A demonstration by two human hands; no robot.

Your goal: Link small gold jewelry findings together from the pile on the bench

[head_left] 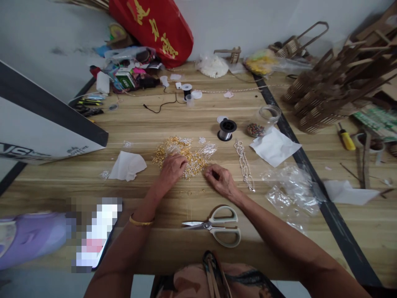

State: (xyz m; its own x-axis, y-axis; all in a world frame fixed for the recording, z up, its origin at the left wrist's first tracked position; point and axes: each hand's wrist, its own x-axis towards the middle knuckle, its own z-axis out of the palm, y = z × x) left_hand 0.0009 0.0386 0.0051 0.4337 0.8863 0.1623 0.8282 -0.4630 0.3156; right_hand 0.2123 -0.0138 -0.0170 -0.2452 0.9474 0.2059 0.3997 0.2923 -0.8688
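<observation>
A heap of small gold and silver beads lies on the wooden table. My left hand rests on the heap's left side, its fingers curled down among the beads and their tips partly hidden. At the heap's right edge, my right hand is closed, thumb and forefinger pressed together. Anything between those fingers is too small to make out. Silver pins lie at the upper right of the heap, and a silver chain is stretched out beyond my right hand. Scissors with pale handles lie partly open nearer my body.
A wire spool and a clear jar of coloured beads stand behind the heap. Plastic bags lie to the right, woven baskets beyond. A phone is beside my left forearm; a white box stands at left.
</observation>
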